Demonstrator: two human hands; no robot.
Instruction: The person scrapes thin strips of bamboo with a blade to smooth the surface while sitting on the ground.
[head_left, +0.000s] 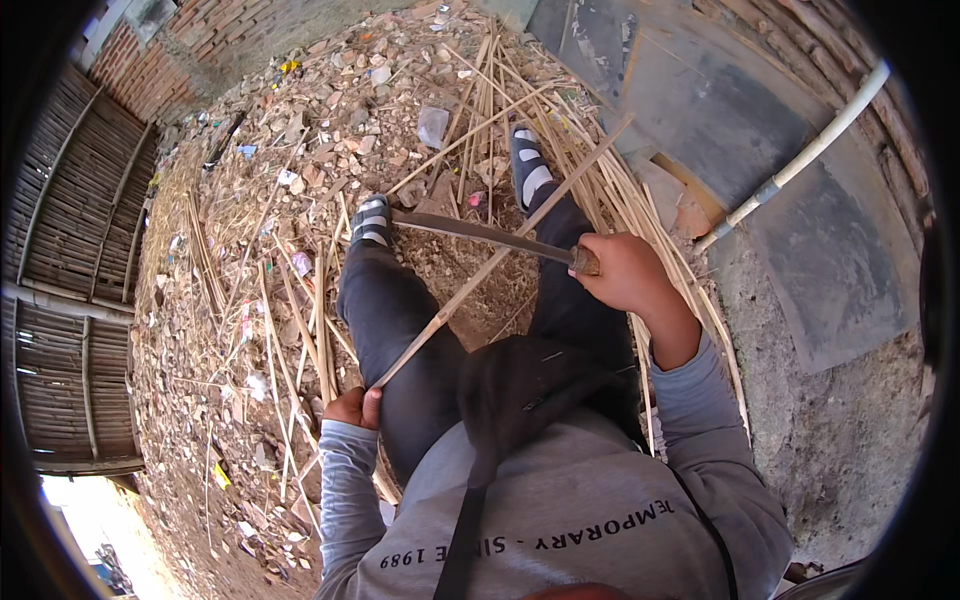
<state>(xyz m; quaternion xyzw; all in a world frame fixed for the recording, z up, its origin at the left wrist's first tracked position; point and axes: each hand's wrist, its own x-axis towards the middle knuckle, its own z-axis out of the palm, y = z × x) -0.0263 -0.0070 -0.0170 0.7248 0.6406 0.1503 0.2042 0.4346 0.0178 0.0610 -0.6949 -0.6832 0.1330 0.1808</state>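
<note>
My right hand (622, 272) is closed round the handle of a long machete (480, 232), whose dark blade points left toward my left foot. Under the blade, a long split bamboo strip (440, 318) runs slantwise across my lap, from near my left hip up to the far right. Its near end is in my left hand (354, 407), with the fingers closed and the thumb along it. The blade crosses the strip around its middle; whether the two touch I cannot tell.
More bamboo strips (640, 225) lie piled along my right side and beyond my feet; others (300, 340) are scattered at left. Rubble and litter (350, 120) cover the ground. Dark boards (700, 110) and a pale pole (810, 150) stand at right, a bamboo fence (75, 190) at left.
</note>
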